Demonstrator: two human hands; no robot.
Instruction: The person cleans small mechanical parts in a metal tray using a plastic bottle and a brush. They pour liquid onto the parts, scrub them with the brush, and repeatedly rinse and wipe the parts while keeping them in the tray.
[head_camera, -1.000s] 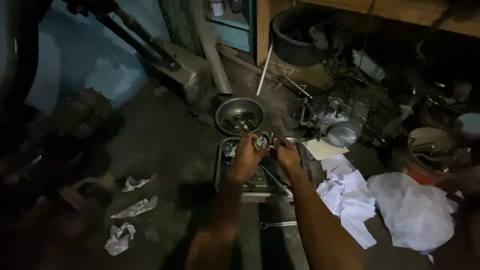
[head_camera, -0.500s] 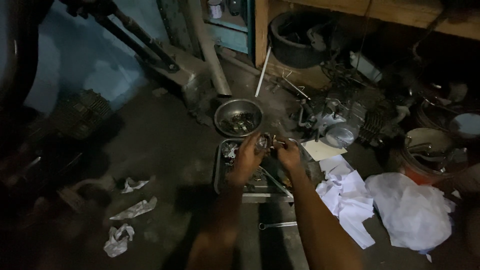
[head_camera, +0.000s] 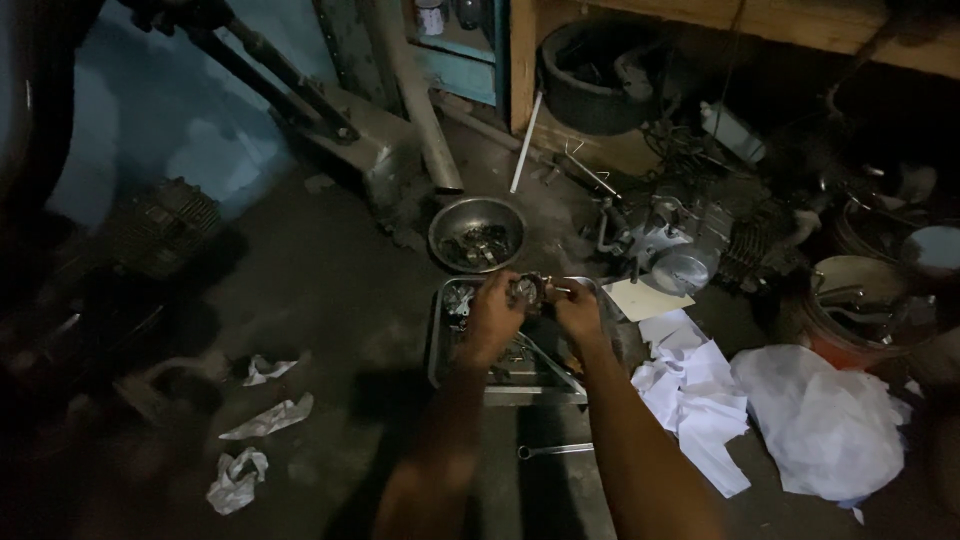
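we see our left hand (head_camera: 493, 318) and right hand (head_camera: 578, 312) both closed on a small metal part (head_camera: 528, 290) held over the shallow metal tray (head_camera: 436, 345), with a round steel bowl (head_camera: 477, 234) at twelve o'clock and a wrench (head_camera: 556, 451) at six.

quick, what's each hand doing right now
Left hand: closed on a small metal part above the metal tray.
Right hand: closed on the same part from the other side.
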